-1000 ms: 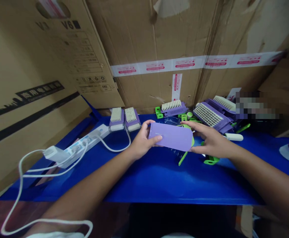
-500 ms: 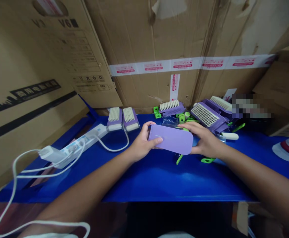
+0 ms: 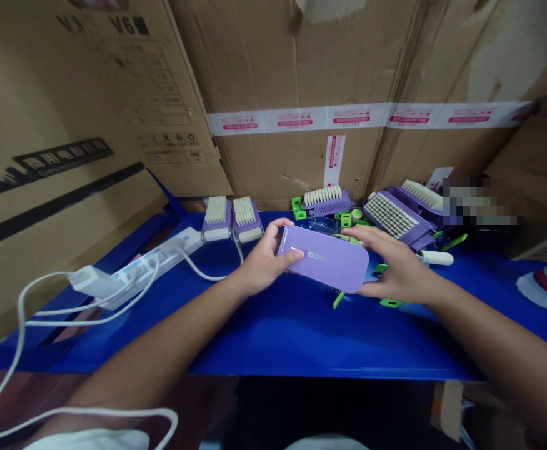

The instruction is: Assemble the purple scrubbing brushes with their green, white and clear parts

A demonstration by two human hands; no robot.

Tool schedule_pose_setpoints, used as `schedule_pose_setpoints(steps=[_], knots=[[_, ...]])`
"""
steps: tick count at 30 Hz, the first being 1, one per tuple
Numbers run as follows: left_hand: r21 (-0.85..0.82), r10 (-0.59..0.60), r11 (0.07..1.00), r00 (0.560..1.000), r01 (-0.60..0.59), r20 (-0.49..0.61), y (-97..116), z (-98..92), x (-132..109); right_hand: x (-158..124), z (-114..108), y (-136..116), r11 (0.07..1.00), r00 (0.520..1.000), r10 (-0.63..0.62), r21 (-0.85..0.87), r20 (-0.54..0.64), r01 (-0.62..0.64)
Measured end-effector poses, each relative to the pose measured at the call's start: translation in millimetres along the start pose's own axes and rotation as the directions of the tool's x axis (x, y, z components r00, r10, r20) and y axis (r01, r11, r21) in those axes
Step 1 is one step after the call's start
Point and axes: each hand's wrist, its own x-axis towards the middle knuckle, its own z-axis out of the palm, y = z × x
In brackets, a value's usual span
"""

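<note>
Through the head camera, I saw a flat purple plastic case (image 3: 322, 259) held between both hands, over the middle of the blue table (image 3: 273, 344). My left hand (image 3: 266, 262) pinched its left end, with the thumb across the top face and the fingers curled behind. My right hand (image 3: 395, 265) spanned the right end, fingers spread along the far edge and thumb at the near edge. That two-handed hold seemed meant to steady the tilted case and keep its face visible. Just behind it lay a clear plastic piece (image 3: 322, 225) and green plastic parts (image 3: 346, 220), with purple scrub brushes (image 3: 390, 215) nearby.
</note>
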Motion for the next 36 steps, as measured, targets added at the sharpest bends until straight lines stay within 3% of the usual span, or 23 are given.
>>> schedule_pose_setpoints(steps=[4,10,14,16,19,24,29,36], knots=[[0.08,0.029,0.996,0.999,-0.03,0.02,-1,2.6,-2,0,10,-6,0.998,0.997,-0.057,0.011,0.045,0.056],[0.059,-0.058,0.997,0.998,0.056,0.028,0,-0.2,0,4,8,-13,0.998,0.997,-0.026,0.053,0.071,0.023],[-0.054,0.024,0.998,0.991,-0.031,-0.129,7,-16.2,10,-2,2,-4,0.989,0.993,0.119,0.096,-0.029,-0.115],[-0.107,0.079,0.989,0.972,-0.105,-0.222,10,-26.1,17,-4,0,3,0.956,0.973,0.21,0.23,-0.094,-0.184],[-0.147,0.069,0.983,0.963,-0.11,-0.262,11,-33.8,22,-6,4,8,0.908,0.954,0.274,0.36,-0.122,-0.215],[-0.146,0.024,0.988,0.979,-0.054,-0.203,5,-21.0,15,-6,11,3,0.911,0.952,0.296,0.324,-0.079,-0.256],[-0.184,-0.026,0.983,0.991,0.001,-0.13,3,-3.8,6,-6,15,3,0.956,0.972,0.225,0.208,-0.072,-0.206],[-0.201,-0.028,0.98,0.991,0.001,-0.129,2,1.2,6,-11,22,5,0.88,0.95,0.31,0.387,-0.028,-0.276]])
